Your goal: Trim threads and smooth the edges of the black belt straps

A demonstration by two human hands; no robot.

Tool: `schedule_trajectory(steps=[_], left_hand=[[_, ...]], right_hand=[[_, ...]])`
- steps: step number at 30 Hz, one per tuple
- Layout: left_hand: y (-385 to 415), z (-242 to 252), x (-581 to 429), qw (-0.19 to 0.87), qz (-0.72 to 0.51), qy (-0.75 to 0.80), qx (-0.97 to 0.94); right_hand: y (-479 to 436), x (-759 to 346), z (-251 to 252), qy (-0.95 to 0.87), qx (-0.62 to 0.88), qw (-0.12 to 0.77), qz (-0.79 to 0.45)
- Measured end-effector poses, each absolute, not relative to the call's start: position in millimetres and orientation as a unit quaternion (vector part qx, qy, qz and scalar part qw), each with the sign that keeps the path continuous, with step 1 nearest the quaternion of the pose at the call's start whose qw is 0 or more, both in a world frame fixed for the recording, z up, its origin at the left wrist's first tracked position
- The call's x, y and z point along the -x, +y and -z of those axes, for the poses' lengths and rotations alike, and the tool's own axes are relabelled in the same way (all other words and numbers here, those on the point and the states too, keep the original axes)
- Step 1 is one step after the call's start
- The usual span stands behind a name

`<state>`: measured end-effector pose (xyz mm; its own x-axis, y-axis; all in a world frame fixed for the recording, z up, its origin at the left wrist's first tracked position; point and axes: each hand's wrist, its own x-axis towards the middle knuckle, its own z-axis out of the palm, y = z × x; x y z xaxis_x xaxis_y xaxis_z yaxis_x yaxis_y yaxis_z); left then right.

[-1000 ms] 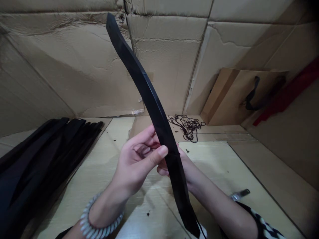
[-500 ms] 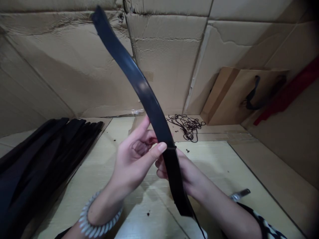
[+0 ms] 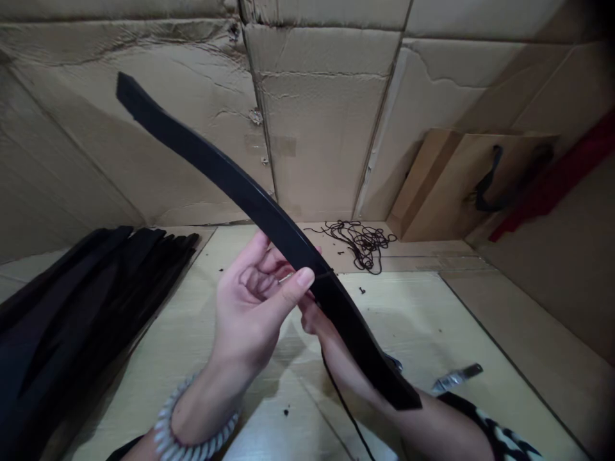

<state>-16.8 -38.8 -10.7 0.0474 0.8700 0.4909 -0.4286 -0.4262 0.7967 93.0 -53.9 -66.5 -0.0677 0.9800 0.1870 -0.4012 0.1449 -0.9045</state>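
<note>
Long flat black strip [image 3: 230, 180], matte and a bit curved. It's up in the air, slanting from high at the far left down to the near right, with a thin black cord [image 3: 343, 400] dangling below its middle.

1. Small piecework workshop by the look of it, not a home or a shop.
2. Walled in by worn cardboard sheets [image 3: 327, 128], creased and taped, rising from the far edge of the table [image 3: 202, 346].
3. Stack of black strips [image 3: 86, 301] along the left edge, matching the black strip [image 3: 230, 179] held above the middle.
4. Tangle of dark cord [image 3: 360, 242] at the far edge, brown paper bag [image 3: 446, 192] propped in the far right corner.
5. Small metal tool [image 3: 456, 378] and dark scraps [image 3: 286, 412] on the pale wood-grain top.
</note>
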Motion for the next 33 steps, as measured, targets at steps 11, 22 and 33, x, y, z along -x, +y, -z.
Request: schedule_trajectory(steps=[11, 22, 33], left_hand=[[-26.9, 23.6, 3.8, 0.33, -0.73, 0.297, -0.52], [-19.0, 35.5, 2.1, 0.274, -0.705, 0.294, -0.585], [-17.1, 28.8, 14.2, 0.328, -0.623, 0.289, -0.649]], right_hand=[[-60.8, -73.1, 77.6, -0.586, 0.389, 0.605, -0.373], [-54.3, -129.7, 31.1, -0.76, 0.379, 0.494, 0.186], [-41.3, -152.6, 19.7, -0.764, 0.401, 0.495, 0.105]])
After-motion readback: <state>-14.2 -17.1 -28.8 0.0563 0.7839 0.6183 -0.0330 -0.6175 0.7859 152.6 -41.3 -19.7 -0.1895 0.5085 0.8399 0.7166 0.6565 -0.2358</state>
